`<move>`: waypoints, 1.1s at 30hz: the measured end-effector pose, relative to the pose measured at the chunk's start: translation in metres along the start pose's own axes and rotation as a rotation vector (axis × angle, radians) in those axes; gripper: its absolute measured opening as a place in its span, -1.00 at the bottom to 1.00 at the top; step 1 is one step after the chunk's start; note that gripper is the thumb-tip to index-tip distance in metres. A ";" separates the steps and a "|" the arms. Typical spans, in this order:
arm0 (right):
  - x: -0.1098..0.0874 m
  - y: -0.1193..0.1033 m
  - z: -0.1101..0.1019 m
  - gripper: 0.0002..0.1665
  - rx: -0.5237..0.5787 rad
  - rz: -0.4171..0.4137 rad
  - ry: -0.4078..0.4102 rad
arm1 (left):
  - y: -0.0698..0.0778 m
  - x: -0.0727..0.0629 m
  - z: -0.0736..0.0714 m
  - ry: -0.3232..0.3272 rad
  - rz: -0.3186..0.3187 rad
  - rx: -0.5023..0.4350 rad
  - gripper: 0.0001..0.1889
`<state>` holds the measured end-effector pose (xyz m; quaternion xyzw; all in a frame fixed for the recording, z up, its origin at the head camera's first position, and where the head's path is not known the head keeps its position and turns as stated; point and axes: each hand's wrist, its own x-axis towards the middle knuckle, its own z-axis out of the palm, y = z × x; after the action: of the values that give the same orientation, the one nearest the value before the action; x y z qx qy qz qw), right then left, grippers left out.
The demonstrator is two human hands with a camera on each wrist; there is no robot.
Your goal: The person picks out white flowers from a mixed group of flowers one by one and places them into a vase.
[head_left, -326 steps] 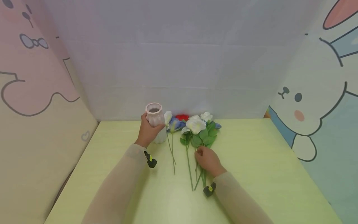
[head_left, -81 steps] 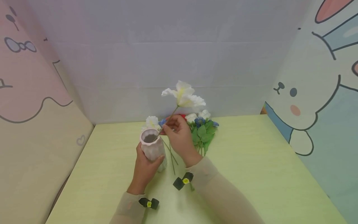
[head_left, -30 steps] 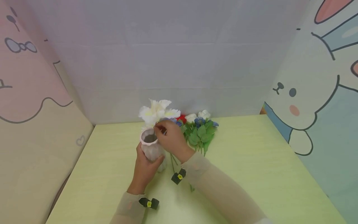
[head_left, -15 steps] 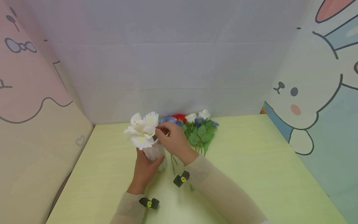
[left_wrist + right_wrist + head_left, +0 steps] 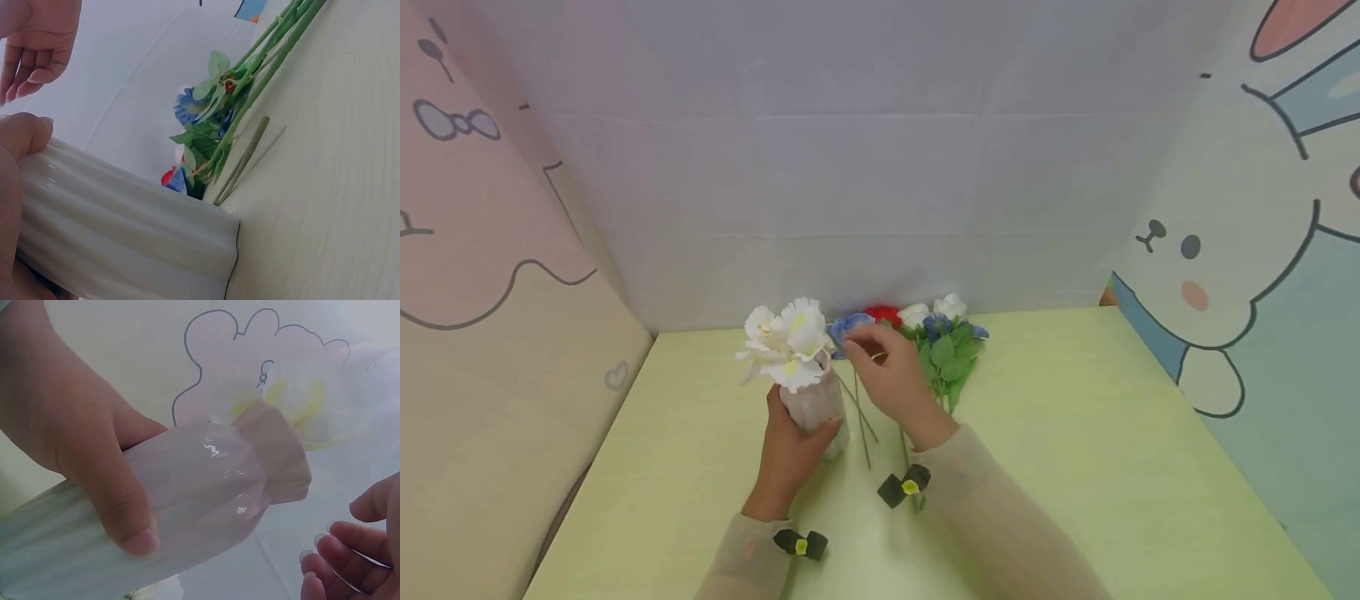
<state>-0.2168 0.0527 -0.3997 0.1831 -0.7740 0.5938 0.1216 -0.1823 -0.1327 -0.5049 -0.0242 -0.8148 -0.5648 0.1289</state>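
In the head view, a pale ribbed ceramic vase [image 5: 814, 410] stands on the table, gripped round its side by my left hand [image 5: 784, 454]. A white flower [image 5: 788, 343] with yellow-streaked petals sits at the vase's mouth, its head covering most of the opening. My right hand [image 5: 891, 375] is just right of the rim, fingers loosely bent and holding nothing. The right wrist view shows the left thumb across the vase [image 5: 194, 481], and the right fingers [image 5: 350, 544] apart from its scalloped rim. From the left wrist, the vase base [image 5: 206, 244] meets the table.
Along the back lie a blue flower [image 5: 848, 323], a red flower [image 5: 883, 315] and white roses [image 5: 950, 306] with green leaves [image 5: 951, 371]. Thin stems [image 5: 865, 429] stretch toward the front, right of the vase. A pale wall [image 5: 880, 192] closes off the back.
The right hand brought the white flower over the vase and lowered its stem in; it has since let go and drawn back to the right. The left hand keeps its hold.
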 end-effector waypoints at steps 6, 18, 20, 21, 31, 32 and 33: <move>-0.009 0.003 -0.007 -0.79 0.026 0.019 0.044 | -0.001 0.000 -0.001 -0.001 -0.010 -0.007 0.05; -0.034 0.027 -0.040 -0.78 -0.020 0.180 0.096 | -0.002 0.000 0.001 0.000 -0.017 -0.021 0.07; -0.038 0.036 -0.047 -0.76 -0.035 0.197 0.120 | -0.003 0.001 0.001 0.001 -0.015 -0.018 0.08; -0.040 0.040 -0.050 -0.74 -0.037 0.199 0.132 | -0.003 0.001 0.001 0.000 -0.016 -0.017 0.08; -0.055 0.075 -0.077 -0.69 -0.052 0.180 0.227 | -0.002 -0.001 0.002 0.005 0.001 -0.026 0.07; -0.056 0.076 -0.079 -0.69 -0.053 0.184 0.234 | -0.002 0.000 0.002 0.007 0.004 -0.020 0.07; -0.056 0.077 -0.079 -0.70 -0.054 0.185 0.238 | -0.001 0.000 0.002 0.008 0.007 -0.016 0.06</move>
<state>-0.2012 0.1545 -0.4684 0.0357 -0.7833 0.5991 0.1621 -0.1827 -0.1316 -0.5067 -0.0256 -0.8097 -0.5709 0.1338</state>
